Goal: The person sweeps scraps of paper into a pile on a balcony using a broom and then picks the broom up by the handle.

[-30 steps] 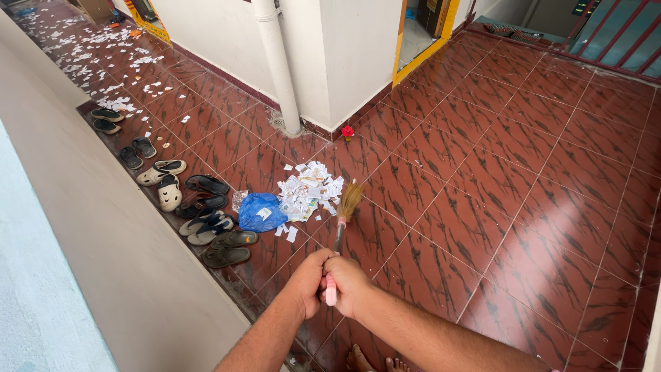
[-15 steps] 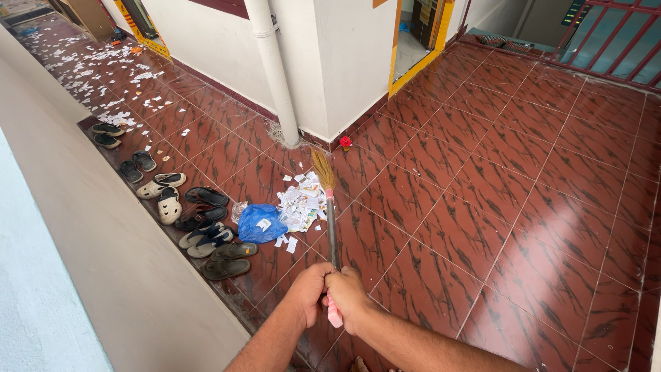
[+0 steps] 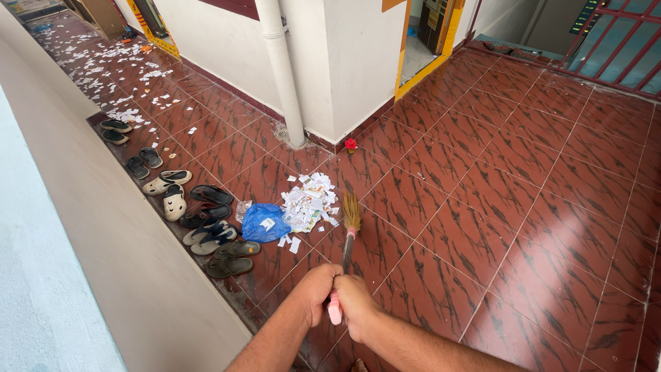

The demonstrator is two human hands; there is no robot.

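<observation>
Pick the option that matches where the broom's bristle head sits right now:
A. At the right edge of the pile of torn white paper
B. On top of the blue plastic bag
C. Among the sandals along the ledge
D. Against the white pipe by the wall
A: the broom, gripped by the left hand and the right hand, has its bristles beside the paper pile, apart from the blue bag.

Before you lies a glossy floor of red-brown veined square tiles [image 3: 523, 207], lit by even daylight. Ahead stands a cream plastered wall [image 3: 358, 62] with a dark red skirting, a white vertical drainpipe [image 3: 286, 76] and a yellow-framed doorway [image 3: 423, 41]. At your left runs a low beige parapet wall [image 3: 103, 255]; at upper right, a red metal grille [image 3: 620, 41].
</observation>
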